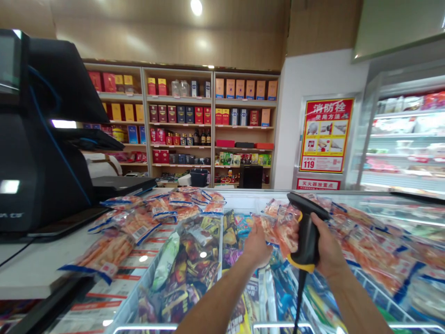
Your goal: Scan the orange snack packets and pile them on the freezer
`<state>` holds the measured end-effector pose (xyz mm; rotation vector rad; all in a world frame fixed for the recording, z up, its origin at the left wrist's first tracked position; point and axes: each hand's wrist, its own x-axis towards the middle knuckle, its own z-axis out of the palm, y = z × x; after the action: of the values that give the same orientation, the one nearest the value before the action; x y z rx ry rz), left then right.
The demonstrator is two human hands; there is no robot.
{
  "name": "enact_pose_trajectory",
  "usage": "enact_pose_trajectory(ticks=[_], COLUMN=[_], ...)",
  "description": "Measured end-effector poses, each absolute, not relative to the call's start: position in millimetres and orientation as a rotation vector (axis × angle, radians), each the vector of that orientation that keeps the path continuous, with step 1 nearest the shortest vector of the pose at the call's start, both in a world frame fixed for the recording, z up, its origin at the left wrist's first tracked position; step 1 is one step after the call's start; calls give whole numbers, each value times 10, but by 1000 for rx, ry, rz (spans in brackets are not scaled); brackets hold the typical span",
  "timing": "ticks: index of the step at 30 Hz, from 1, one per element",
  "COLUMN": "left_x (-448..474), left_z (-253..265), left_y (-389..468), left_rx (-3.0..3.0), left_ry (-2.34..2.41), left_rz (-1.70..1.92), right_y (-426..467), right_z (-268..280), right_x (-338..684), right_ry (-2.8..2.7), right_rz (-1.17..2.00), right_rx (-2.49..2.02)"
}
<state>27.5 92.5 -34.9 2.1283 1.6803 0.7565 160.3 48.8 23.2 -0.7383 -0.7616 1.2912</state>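
Note:
In my right hand is a black and yellow barcode scanner, held upright by its handle with the cable hanging down. My left hand grips the near left edge of a clear plastic bag of orange-pink food; its fingertips are partly hidden. Another such bag lies right behind the scanner, against the fingers of my right hand. Both hands are above a chest freezer of ice cream packets. More bags of the same food are heaped on the right.
Similar bags are piled at the left beside a black checkout terminal on a white counter. Wire dividers split the freezer. Behind stand shelves of boxes and a lit refrigerated case.

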Motion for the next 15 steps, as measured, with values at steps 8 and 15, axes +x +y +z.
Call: enact_pose_trajectory(ticks=[8,15], left_x=[136,-735], left_z=[-285,-98], left_y=[1096,1348], left_rx=[2167,2100], left_ry=[1748,2215], left_rz=[823,803], right_y=[533,507], right_z=[168,123], right_x=[1566,1419], right_ry=[-814,-797], right_rz=[1389,1439], right_rx=[-711,-731])
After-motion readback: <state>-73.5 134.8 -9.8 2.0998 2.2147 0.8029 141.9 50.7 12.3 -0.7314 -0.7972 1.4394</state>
